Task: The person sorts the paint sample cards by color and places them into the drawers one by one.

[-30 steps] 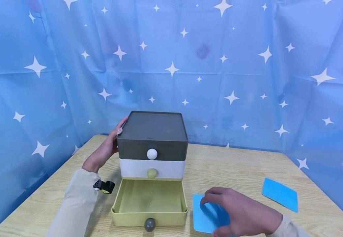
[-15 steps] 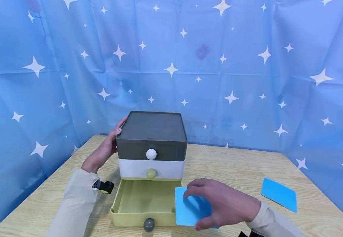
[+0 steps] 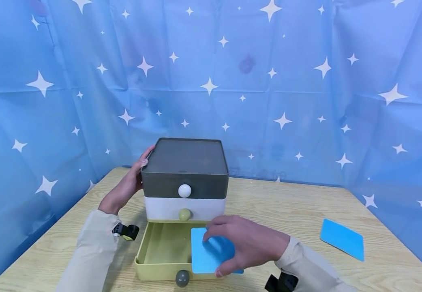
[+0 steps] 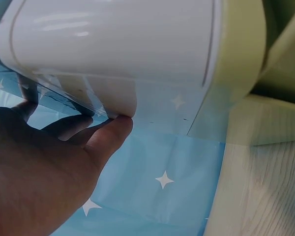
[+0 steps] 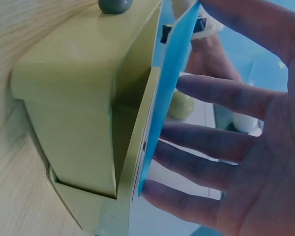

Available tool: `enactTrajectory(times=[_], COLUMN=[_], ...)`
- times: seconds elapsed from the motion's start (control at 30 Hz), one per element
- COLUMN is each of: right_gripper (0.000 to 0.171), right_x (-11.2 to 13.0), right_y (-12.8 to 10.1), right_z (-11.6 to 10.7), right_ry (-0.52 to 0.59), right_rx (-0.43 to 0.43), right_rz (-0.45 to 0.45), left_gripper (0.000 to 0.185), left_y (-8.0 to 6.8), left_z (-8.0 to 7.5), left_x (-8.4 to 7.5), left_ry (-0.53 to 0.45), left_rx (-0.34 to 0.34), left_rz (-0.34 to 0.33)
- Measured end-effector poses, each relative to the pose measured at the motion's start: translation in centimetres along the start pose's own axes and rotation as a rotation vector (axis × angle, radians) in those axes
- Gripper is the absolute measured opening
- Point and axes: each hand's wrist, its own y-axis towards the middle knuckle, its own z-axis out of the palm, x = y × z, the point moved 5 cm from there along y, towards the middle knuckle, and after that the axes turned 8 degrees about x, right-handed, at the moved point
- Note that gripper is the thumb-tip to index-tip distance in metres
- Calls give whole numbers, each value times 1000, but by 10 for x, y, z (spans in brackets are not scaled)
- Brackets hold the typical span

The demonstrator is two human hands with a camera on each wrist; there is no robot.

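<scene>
Moved leftward, the right hand (image 3: 243, 245) pinching the flat blue rectangular card (image 3: 208, 253) hovers over the open yellow-green plastic drawer (image 3: 159, 247), where its edge could catch the drawer rim, while the left hand (image 3: 125, 186) rests with straight fingers on the grey-topped drawer box (image 3: 185, 162).

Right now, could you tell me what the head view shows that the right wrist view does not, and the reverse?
Only the head view shows the dark grey top drawer, the left hand against the unit's side, and a second blue card lying on the table. Only the right wrist view shows the held blue card edge-on, above the drawer's rim. Both show the right hand holding that card over the open green drawer, and its grey knob.
</scene>
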Motion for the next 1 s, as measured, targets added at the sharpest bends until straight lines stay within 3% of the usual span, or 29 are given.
enactTrajectory(times=[0.47,1.0], right_gripper=[49,48], right_x=[-1,-10], right_y=[29,47], right_z=[7,16], right_ry=[36,2], right_rx=[65,50], right_rz=[64,20], left_gripper=[60,60], left_y=[1,1], left_z=[0,0], left_x=[-2,-1], left_ry=[-5,-8], left_rx=[10,16], left_rz=[14,24])
